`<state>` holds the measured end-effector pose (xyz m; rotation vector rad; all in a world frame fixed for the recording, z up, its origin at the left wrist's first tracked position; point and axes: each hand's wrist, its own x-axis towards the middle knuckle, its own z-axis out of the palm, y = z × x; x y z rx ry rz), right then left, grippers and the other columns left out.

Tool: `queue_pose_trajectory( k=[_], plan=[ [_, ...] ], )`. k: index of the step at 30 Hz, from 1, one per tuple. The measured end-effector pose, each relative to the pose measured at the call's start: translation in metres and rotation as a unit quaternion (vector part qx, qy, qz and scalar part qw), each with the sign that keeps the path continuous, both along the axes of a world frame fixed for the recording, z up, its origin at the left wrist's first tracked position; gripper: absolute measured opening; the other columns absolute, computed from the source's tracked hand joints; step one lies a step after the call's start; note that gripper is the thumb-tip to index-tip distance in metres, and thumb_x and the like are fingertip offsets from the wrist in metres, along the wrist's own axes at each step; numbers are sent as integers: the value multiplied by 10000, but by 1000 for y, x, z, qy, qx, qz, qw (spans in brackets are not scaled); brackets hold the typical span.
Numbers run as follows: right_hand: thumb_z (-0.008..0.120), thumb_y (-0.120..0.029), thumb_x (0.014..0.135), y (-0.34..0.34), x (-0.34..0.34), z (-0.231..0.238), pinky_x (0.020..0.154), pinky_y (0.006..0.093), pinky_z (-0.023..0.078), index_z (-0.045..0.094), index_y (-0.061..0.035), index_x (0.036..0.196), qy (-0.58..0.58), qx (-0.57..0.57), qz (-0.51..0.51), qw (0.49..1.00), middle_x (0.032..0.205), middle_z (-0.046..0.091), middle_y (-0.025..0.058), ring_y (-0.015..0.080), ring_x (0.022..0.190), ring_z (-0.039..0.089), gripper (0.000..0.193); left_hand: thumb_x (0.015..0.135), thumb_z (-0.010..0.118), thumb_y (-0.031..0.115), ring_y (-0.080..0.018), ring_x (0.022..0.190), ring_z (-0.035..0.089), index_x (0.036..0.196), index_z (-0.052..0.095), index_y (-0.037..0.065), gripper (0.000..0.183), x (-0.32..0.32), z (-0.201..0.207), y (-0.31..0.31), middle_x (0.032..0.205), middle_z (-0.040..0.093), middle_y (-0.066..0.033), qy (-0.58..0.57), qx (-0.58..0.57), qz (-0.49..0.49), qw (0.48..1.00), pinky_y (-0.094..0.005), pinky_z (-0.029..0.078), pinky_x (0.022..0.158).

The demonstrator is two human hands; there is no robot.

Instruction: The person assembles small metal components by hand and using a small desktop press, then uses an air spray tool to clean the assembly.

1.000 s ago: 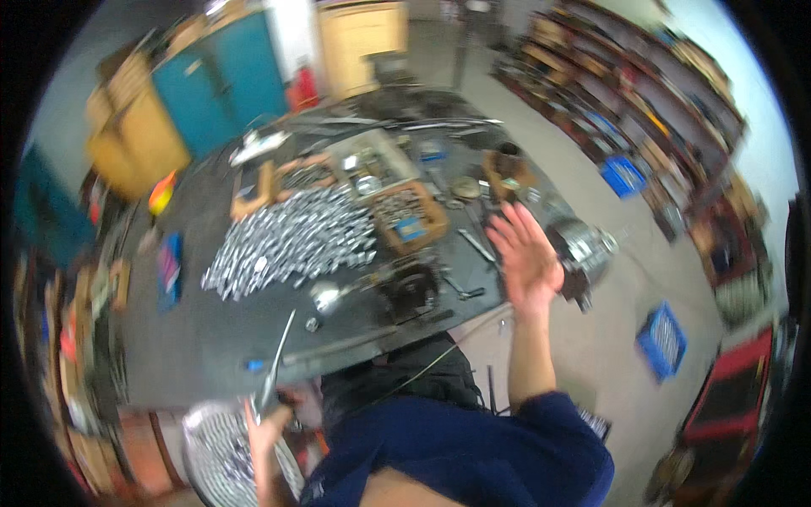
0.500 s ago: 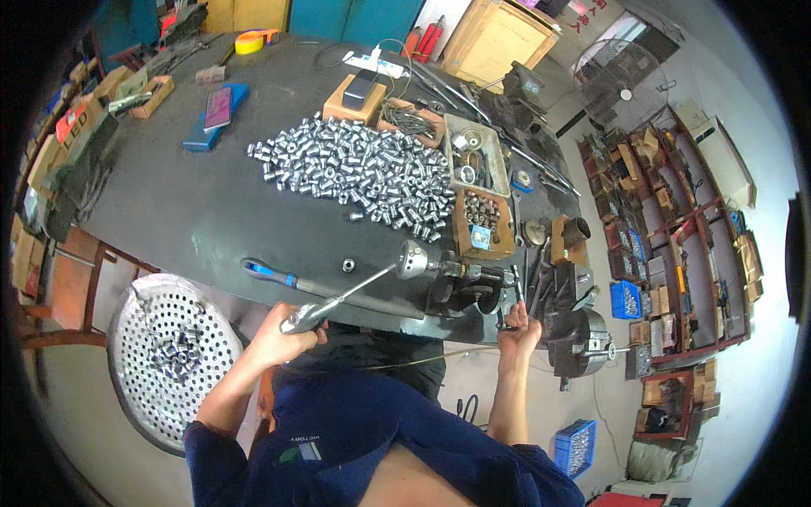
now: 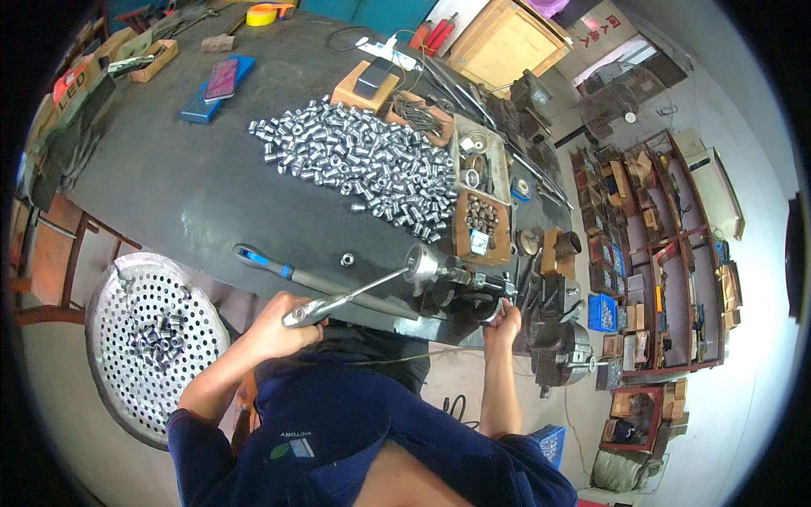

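My left hand (image 3: 283, 328) is closed around a silver hand tool (image 3: 329, 304) with a long thin rod. The rod's tip meets a round silver head with small holes (image 3: 420, 264), at the end of a shaft clamped in a dark bench vise (image 3: 452, 308). At the vise's right end my right hand (image 3: 504, 321) has its fingers curled round a bar handle, mostly hidden by them. A single small metal fitting (image 3: 347, 259) stands on the dark table, left of the round head. Behind it lies a large heap of silver metal fittings (image 3: 363, 165).
A grey bar with a blue-marked grip (image 3: 338, 296) lies along the table's front edge. A box of small parts (image 3: 483, 245) and a tray (image 3: 505, 169) stand beyond the vise. A perforated round stool (image 3: 110, 338) at left holds several fittings. Another vise (image 3: 562, 351) is at right.
The view has shifted slightly. My right hand has come closer in to the vise, and less of the bar shows above its fingers. The rod's tip stays at the round head.
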<state>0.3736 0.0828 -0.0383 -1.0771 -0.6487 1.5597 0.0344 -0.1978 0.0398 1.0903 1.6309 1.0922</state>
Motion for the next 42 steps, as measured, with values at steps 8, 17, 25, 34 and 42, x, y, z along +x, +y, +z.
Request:
queue_pose_trajectory(
  k=[8,17,25,34,42],
  plan=[
    [406,-252,822,-15,3,88,391,174,210,533,5,999,-64,129,44,989,592,363,-44,48,451,267,337,607,582,103,-242,587,604,730,605,-11,169,-2,-3,3,626,603,-138,9,33,-7,999,-318,459,580],
    [370,-227,755,83,-23,30,465,208,270,521,50,1057,53,77,82,992,636,374,-14,90,499,295,436,615,537,53,-174,582,605,737,592,-32,159,1,0,-1,628,620,-102,-23,40,13,999,-273,465,574],
    [441,-41,697,12,11,29,686,241,442,593,60,922,-274,218,56,935,792,603,94,145,711,558,289,622,469,-21,-163,713,611,832,561,-64,233,4,16,-13,731,631,-115,-110,83,113,984,-260,468,630],
    [591,-116,538,-154,-49,149,832,350,455,403,8,1229,-288,454,368,759,1087,553,206,301,955,572,727,674,486,4,-320,940,550,1036,421,-58,373,74,78,25,924,560,-207,-195,304,126,924,-460,396,900],
    [550,-29,524,-164,-64,142,990,374,299,134,35,1338,-162,454,274,832,1289,291,272,388,1195,343,916,735,453,-68,-250,1062,483,1120,415,-56,387,159,78,97,1103,514,-168,-93,326,-21,941,-355,342,945]
  ],
)
